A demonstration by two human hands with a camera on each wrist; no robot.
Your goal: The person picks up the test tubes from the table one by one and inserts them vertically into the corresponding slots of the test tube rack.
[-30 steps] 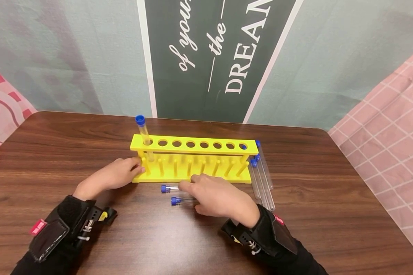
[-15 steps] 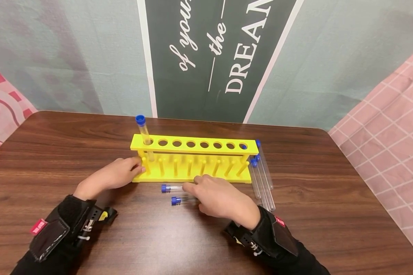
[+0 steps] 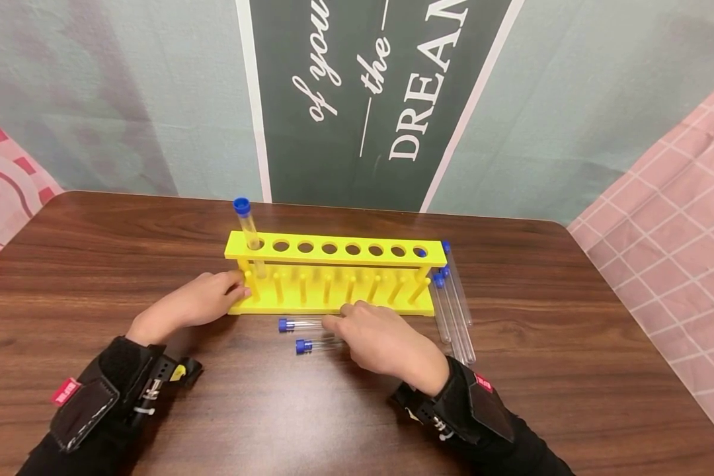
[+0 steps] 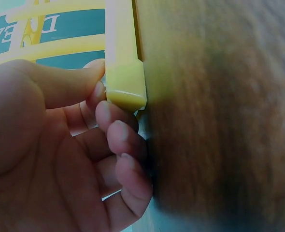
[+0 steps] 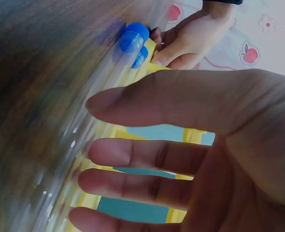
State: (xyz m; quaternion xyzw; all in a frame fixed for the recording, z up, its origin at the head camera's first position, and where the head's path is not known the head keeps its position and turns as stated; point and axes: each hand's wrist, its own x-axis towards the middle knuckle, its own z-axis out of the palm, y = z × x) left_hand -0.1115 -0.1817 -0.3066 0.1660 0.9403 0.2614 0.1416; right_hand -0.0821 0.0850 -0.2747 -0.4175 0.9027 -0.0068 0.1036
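A yellow test tube rack (image 3: 333, 256) stands on the table. My left hand (image 3: 199, 301) grips its left end; in the left wrist view the thumb presses one side of the yellow base (image 4: 125, 79) and the fingers curl at its edge. A blue-capped test tube (image 3: 250, 231) leans in the leftmost hole. In front of the rack lie two more tubes, a rear test tube (image 3: 303, 324) and a front test tube (image 3: 318, 344), caps to the left. My right hand (image 3: 387, 340) covers their right ends. In the right wrist view its fingers are straight, fingertips right at the clear tubes.
Three blue-capped tubes (image 3: 452, 311) lie side by side at the rack's right end, partly behind it. The brown wooden table (image 3: 571, 330) ends in front of a printed cloth backdrop (image 3: 202, 99).
My right hand has slid slightly to the right along the two lying tubes, uncovering more of them. The left hand and the rack have stayed in place.
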